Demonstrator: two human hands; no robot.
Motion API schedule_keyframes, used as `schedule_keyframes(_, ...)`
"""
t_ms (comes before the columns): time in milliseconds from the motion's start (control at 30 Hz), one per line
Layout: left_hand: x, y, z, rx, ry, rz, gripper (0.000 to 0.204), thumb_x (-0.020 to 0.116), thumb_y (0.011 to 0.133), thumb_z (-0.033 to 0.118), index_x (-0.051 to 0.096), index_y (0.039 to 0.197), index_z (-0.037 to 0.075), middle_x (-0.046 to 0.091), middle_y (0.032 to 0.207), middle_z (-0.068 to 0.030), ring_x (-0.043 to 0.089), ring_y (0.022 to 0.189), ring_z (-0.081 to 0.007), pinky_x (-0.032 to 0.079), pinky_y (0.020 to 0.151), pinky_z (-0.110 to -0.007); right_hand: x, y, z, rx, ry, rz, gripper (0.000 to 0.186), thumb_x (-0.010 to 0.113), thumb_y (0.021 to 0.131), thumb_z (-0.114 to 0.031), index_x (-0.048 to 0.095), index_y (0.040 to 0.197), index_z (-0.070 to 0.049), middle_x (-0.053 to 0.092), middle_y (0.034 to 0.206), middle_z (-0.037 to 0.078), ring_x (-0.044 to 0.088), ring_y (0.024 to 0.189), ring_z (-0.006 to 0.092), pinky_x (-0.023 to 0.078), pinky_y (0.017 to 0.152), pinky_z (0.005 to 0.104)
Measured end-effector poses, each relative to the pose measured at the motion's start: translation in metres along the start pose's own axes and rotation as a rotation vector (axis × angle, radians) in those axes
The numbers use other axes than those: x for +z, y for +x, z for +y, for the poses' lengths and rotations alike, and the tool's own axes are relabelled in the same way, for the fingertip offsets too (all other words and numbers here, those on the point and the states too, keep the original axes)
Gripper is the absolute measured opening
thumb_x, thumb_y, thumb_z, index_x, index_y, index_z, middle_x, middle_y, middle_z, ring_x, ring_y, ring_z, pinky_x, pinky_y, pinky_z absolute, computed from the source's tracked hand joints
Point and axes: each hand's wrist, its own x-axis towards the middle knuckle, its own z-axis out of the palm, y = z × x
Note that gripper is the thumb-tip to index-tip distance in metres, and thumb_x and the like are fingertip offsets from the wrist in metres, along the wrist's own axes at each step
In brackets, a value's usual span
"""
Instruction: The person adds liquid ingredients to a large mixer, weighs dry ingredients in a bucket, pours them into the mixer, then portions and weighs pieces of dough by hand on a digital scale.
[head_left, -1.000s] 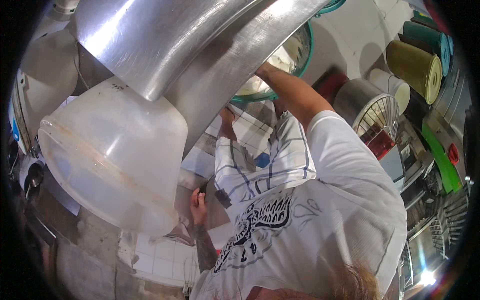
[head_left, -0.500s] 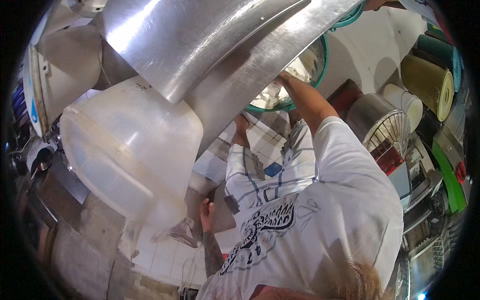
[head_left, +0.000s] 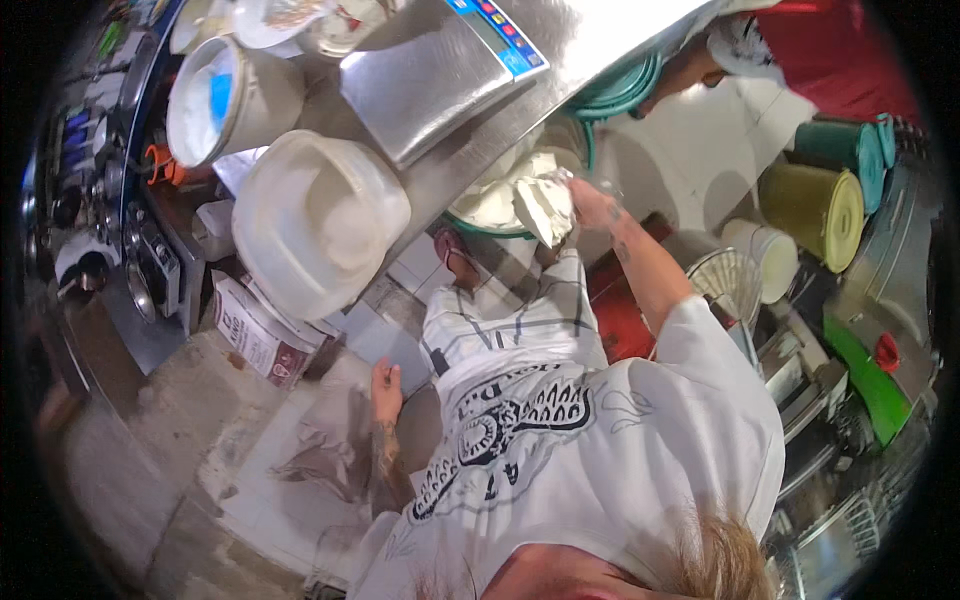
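My right hand (head_left: 594, 206) is closed on a lump of white, dough-like stuff (head_left: 543, 208), lifted at the near rim of a green tub (head_left: 495, 231) that holds more of the same white stuff. What the fingers grip underneath is partly hidden. The tub stands low, beside the steel table (head_left: 455, 170). My left hand (head_left: 386, 388) hangs low at my left side, loosely spread and holding nothing.
On the table rest a steel-topped scale (head_left: 430, 85), a translucent plastic tub (head_left: 320, 225) and a white bucket (head_left: 240, 100). A printed sack (head_left: 262, 335) stands below. Lidded bins (head_left: 812, 212) line the right side. Someone in red (head_left: 840, 60) is at the far right.
My right hand has come up from inside the green tub with a white lump. The view has shifted, bringing the whole scale and the person in red into sight.
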Motion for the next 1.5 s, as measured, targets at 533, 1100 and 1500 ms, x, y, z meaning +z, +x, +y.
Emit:
schedule_keyframes(533,0.027,0.033,-0.095,-0.006,-0.283,0.213,0.045,0.064,0.095,0.031,0.056,0.129,0.003,0.066,0.107,-0.0148,0.062,0.095,-0.0254,0.050,0.082,-0.039,0.243,0.040,-0.305,-0.876,-0.465,0.052,0.039,0.052,0.101,-0.035,0.056,0.123,-0.003,0.062,0.111,0.007,0.058,0.092,0.0153,0.047,0.079,0.0310)
schedule_keyframes(1100,0.087,-0.100,-0.188,-0.314,-0.427,0.197,0.040,0.065,0.092,0.027,0.057,0.121,0.000,0.066,0.101,-0.0129,0.064,0.079,-0.0218,0.053,0.060,-0.034,0.416,0.198,-0.382,-0.528,-2.193,0.683,0.066,0.062,0.075,-0.074,0.068,0.124,-0.031,0.064,0.132,0.007,0.059,0.123,0.0309,0.046,0.103,0.0444)
schedule_keyframes(1500,0.069,-0.052,-0.105,-0.227,-0.395,0.245,0.041,0.062,0.097,0.028,0.054,0.127,0.003,0.067,0.096,-0.0095,0.057,0.068,-0.0150,0.048,0.056,-0.031,0.400,0.146,-0.376,-1.014,-2.109,0.720,0.072,0.066,0.075,-0.072,0.068,0.123,-0.018,0.066,0.127,0.009,0.061,0.119,0.0296,0.048,0.100,0.0415)
